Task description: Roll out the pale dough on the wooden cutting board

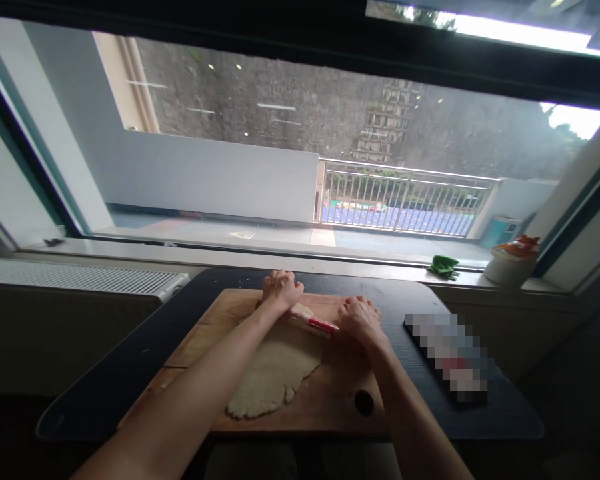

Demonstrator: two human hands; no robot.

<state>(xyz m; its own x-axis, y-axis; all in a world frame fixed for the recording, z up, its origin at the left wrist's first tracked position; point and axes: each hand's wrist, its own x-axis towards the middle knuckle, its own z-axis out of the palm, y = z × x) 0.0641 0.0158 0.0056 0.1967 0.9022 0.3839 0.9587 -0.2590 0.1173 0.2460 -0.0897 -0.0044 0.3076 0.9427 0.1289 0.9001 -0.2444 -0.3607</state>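
Observation:
A pale sheet of dough point(275, 373) lies flattened on a wooden cutting board point(345, 417), its near edge cracked and uneven. Across its far part rests a rolling pin point(323, 325) with a red label on its barrel. My left hand point(281, 288) is closed round the pin's left end, towards the board's far edge. Gripping the other end, at the board's right side, is my right hand point(360, 317). Both sets of fingers curl over the pin and hide its ends. My left forearm covers part of the dough.
The board lies on a dark table point(510, 413). A pixelated flat object point(450, 360) lies to the right. On the windowsill stand a green item point(444, 267) and a white pot with an orange top point(513, 263). A radiator point(80, 277) is at the left.

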